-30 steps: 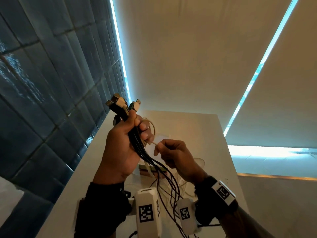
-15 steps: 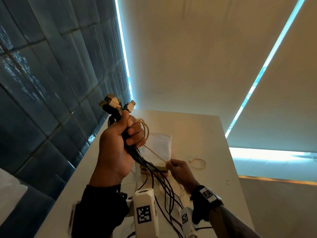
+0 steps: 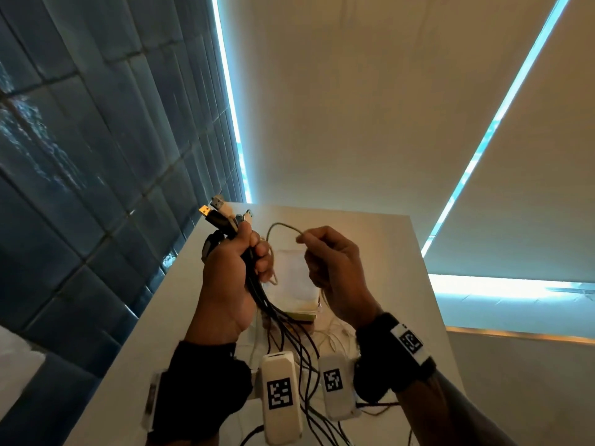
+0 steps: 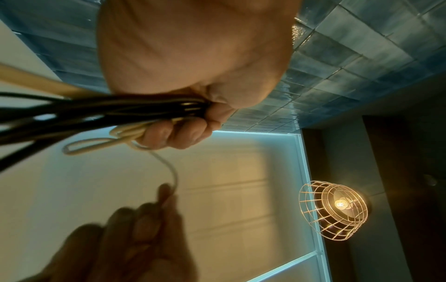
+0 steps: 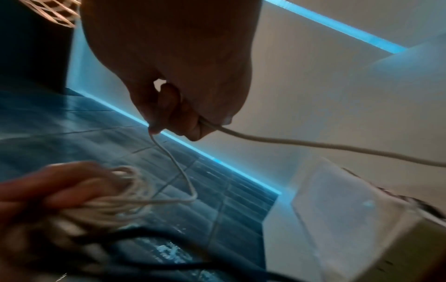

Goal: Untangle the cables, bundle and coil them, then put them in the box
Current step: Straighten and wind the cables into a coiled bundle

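Note:
My left hand point(image 3: 233, 268) is raised over the white table point(image 3: 386, 252) and grips a bundle of black cables point(image 3: 257, 294) point(image 4: 96, 110), their USB plugs point(image 3: 219, 214) sticking up past the thumb. Several loops of a thin white cable point(image 4: 125, 133) point(image 5: 125, 190) are clamped under the same fingers. My right hand point(image 3: 331, 265) point(image 5: 178, 106) pinches that white cable point(image 3: 283, 225) between thumb and forefinger; it arches from there to the left hand. The black cables hang down toward the table. A pale box point(image 3: 297, 284) point(image 5: 350, 219) lies on the table behind the hands.
Blue tiled wall point(image 3: 96, 156) runs along the table's left side. White window blinds point(image 3: 338, 107) stand behind the table. Loose white cable point(image 3: 335, 336) lies on the table below the hands. A wire-cage lamp point(image 4: 334, 209) hangs overhead.
My right hand rose from low near the table up level with the left hand, bringing the white cable up into an arch. The left hand kept its grip on the bundle.

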`<state>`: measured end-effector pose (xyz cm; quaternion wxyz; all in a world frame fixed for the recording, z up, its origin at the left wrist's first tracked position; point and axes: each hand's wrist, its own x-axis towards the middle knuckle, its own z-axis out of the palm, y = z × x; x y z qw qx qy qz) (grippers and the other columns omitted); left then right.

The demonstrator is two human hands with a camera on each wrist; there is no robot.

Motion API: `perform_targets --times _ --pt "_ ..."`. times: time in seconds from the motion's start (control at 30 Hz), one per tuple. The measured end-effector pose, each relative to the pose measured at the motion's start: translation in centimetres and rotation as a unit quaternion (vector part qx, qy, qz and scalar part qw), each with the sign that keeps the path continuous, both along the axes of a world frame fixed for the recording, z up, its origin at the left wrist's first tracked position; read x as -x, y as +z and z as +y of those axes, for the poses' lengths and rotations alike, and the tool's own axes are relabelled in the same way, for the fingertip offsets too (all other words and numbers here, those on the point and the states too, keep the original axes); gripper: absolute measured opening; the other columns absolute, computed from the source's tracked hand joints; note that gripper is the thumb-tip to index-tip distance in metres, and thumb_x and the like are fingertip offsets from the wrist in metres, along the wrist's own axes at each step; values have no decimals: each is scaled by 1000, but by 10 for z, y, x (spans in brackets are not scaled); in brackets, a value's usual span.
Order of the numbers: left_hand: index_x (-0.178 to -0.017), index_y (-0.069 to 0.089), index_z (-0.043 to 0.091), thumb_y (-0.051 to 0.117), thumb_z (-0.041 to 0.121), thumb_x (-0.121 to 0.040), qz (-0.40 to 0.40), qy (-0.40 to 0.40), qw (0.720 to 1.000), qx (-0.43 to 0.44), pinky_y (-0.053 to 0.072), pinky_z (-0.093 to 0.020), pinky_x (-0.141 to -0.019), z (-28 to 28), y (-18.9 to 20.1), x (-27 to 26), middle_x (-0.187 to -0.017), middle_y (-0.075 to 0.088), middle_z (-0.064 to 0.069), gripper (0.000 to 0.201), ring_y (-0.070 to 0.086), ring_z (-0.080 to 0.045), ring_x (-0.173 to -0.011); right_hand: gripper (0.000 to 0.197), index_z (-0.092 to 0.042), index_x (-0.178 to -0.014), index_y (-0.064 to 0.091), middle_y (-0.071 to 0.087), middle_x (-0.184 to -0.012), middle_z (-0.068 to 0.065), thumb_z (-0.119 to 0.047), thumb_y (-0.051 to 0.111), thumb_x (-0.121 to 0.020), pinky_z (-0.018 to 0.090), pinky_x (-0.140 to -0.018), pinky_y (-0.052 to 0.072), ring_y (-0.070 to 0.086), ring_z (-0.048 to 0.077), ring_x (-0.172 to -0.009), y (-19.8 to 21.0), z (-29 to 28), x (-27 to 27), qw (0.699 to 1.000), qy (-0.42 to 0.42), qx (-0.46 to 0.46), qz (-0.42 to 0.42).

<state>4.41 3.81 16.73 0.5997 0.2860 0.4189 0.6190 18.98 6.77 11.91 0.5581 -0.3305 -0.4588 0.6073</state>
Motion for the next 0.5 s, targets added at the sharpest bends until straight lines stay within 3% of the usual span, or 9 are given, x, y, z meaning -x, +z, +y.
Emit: perform_targets --times 0.1,0.23,0.37,0.5 --pt "-69 47 15 39 31 -100 -14 15 1000 16 38 -27 -61 2 0 -1 -66 53 -1 36 52 -13 -58 12 -1 -90 62 32 -54 4 -7 54 -95 23 -41 15 22 12 -44 18 -11 8 997 54 -57 -11" --pt "-71 48 14 41 33 -98 -112 -8 994 0 48 -32 -82 5 2 3 -81 57 -6 34 61 -16 -78 11 -3 -80 62 34 -50 -4 -9 57 -87 20 -40 17 22 10 -43 14 -16 10 994 97 -44 -26" --pt "-70 46 15 39 31 -100 -152 -26 987 -45 47 -31 -76 1 9 5 -74 54 -2 35 59 -16 -70 12 -6 -72 63 34 -52 3 -7 57 -83 27 -44 15 23 16 -46 -6 -20 7 990 121 -8 -70" --pt "-68 43 19 38 31 -98 -146 -38 986 -75 38 -22 -56 -1 17 11 -66 47 3 33 39 -8 -53 14 -6 -74 63 36 -54 6 -14 59 -85 31 -47 15 25 17 -46 -37 -18 0 987 116 47 -98"
